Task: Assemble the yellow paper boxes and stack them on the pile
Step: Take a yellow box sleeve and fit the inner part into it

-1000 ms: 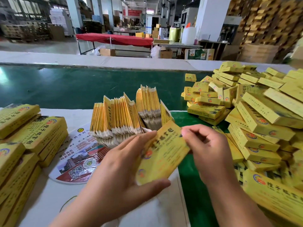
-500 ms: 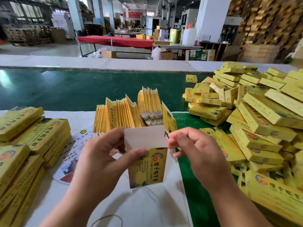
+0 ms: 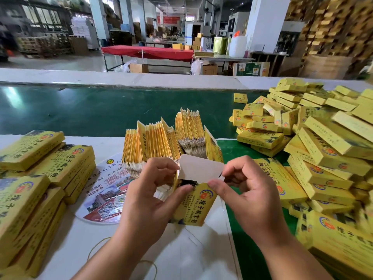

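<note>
Left hand (image 3: pixel 149 199) and right hand (image 3: pixel 248 197) pinch yellow box (image 3: pixel 193 205), white flap (image 3: pixel 199 170) up. Flat blanks (image 3: pixel 161 142) just behind; pile (image 3: pixel 323 150) crowds right; stacked boxes (image 3: pixel 40 168) left; green belt (image 3: pixel 101 110) beyond.

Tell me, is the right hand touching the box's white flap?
Touching: the head view shows the right hand pinching the white flap at its corner.

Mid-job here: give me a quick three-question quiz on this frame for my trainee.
1. True or false: the white flap of the held box is already tucked shut.
2. Which hand's thumb presses the box's printed front near the flap? A) left hand B) right hand C) both
3. Fill in: the pile of assembled boxes lies to the person's ____.

Key: 1 false; 2 C; 3 right.
</note>
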`<state>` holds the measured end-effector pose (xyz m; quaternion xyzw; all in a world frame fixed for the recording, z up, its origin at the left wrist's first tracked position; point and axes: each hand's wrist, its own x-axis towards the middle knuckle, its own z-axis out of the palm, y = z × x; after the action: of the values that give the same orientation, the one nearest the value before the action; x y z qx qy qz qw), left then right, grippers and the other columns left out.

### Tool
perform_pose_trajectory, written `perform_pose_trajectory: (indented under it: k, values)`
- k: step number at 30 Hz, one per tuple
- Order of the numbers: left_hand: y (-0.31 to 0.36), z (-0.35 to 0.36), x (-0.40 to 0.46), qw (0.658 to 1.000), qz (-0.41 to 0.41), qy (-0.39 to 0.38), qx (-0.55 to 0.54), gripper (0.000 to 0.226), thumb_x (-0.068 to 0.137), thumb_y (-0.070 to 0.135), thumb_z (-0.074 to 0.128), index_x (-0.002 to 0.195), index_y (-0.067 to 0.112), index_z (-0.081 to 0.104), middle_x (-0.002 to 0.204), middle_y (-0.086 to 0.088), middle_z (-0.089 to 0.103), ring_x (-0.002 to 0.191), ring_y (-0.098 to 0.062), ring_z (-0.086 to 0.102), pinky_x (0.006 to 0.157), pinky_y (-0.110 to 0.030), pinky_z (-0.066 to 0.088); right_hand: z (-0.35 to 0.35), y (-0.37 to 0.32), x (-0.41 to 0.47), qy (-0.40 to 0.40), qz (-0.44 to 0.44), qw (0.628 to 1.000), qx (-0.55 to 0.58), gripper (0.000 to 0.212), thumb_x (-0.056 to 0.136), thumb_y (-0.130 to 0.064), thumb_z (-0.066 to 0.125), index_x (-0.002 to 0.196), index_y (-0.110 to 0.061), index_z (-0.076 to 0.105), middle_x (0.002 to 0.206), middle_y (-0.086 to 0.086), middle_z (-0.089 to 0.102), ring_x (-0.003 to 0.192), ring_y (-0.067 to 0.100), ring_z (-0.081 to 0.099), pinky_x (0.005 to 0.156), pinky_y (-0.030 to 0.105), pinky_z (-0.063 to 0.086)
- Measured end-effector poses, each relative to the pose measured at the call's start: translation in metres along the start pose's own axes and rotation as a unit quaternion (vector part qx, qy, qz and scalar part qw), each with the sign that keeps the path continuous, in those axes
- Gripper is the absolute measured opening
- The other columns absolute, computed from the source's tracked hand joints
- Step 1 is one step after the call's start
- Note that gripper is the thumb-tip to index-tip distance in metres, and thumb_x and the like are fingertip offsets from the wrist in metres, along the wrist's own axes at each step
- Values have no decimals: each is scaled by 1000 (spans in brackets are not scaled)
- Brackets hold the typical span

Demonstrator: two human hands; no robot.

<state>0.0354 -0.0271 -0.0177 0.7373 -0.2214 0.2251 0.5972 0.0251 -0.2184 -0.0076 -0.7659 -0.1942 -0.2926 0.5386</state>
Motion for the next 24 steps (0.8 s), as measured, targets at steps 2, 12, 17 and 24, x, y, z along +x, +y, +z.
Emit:
perform_pose_trajectory:
  k: [2, 12, 17, 24]
  values:
    - [-2, -3, 2, 1000, 3, -11, 3, 33, 74, 37, 74, 102, 38, 57, 89, 0, 70, 84, -20, 68, 65, -38, 59, 0, 2, 1, -8, 22, 1000, 10, 22, 77, -39, 74, 84, -23, 60, 79, -12, 65, 70, 2, 63, 64, 9, 47]
    - [-11, -28, 16, 998, -14, -56, -4, 33, 74, 40, 76, 102, 27, 64, 88, -5, 71, 80, -22, 68, 71, -42, 58, 0, 5, -1, -72, 54, 994, 57, 33, 79, -26, 77, 109, -36, 69, 96, -15, 74, 91, 6, 70, 78, 14, 54]
    - [-12, -29, 16, 989, 3, -137, 62, 20, 76, 41, 74, 86, 25, 67, 84, 5, 71, 78, -19, 68, 64, -39, 58, 3, 4, -1, -107, 19, 994, 23, 36, 85, -21, 71, 118, -35, 67, 103, -11, 72, 91, 12, 70, 82, 20, 55]
    - [-5, -26, 16, 985, 25, -143, 91, 17, 82, 40, 65, 85, 24, 71, 86, 9, 67, 82, -18, 65, 65, -40, 55, 5, 7, 1, -155, -6, 987, -48, 15, 88, -18, 67, 102, -19, 72, 95, -10, 66, 89, 11, 64, 76, 23, 51]
